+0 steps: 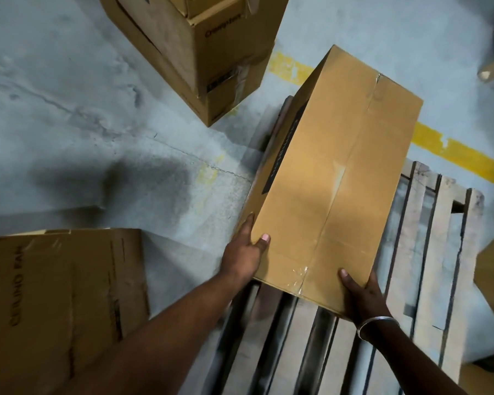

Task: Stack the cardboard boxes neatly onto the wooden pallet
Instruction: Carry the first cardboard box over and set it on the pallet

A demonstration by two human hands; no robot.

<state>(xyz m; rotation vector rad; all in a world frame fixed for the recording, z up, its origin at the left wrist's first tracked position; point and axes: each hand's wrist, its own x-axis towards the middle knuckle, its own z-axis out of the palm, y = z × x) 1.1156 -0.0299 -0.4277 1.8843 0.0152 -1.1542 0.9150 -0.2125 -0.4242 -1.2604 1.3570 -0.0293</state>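
Both hands, left (244, 252) and right (364, 295), grip the cardboard box's (337, 172) near corners, steadying it square over the wooden pallet (428, 252).

Matt cardboard, bare wood, rough concrete

The box (334, 178) is matt brown cardboard with glossy clear tape on its seam; the pallet (428, 252) is rough, unpainted wood; the floor (83, 124) is mottled grey concrete; a shiny metal bangle (377, 323).

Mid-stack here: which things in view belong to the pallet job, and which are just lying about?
Part of the job:
held box, gripped by left hand and right hand
wooden pallet
box stack
floor box

Just lying about:
yellow floor line
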